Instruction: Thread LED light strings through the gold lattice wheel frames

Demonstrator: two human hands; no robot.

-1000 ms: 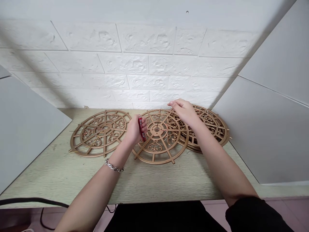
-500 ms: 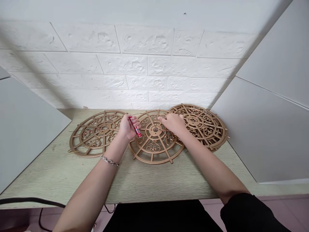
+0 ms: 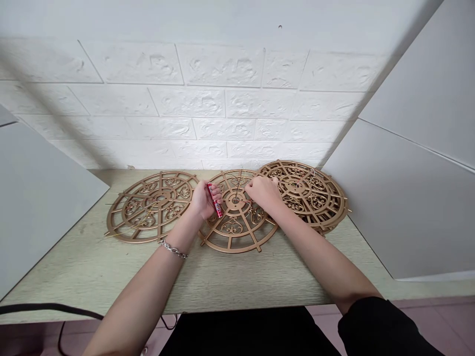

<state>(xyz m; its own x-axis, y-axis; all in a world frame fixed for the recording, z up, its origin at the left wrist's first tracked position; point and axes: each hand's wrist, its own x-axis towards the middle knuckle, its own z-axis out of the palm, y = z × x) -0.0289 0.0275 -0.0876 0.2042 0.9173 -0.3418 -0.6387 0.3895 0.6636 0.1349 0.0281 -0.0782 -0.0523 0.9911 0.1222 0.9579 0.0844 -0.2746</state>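
Note:
My left hand (image 3: pixel 206 200) is wrapped round a slim red patterned tube (image 3: pixel 214 200), which leans over the left side of the middle gold openwork disc (image 3: pixel 236 206). My right hand (image 3: pixel 262 192) is curled closed above that disc's right side; whatever its fingers pinch is too small to make out. Thin dark strands (image 3: pixel 238 184) rise from the disc's hub between the two hands. To the left lies a similar gold disc (image 3: pixel 160 217) with thin yellowish strands across it. Partly behind my right hand is a stack of gold discs (image 3: pixel 297 185).
The discs lie on a pale green wood-grain table (image 3: pixel 245 284) against a white brick-pattern wall (image 3: pixel 208 106). Grey-white panels stand at the left (image 3: pixel 44 198) and right (image 3: pixel 415 198). A black cable (image 3: pixel 52 307) runs along the front left edge.
My left hand has moved slightly right and down with the red tube, closer to the middle disc's hub. My right hand has shifted a little left and its fingers look more tightly curled.

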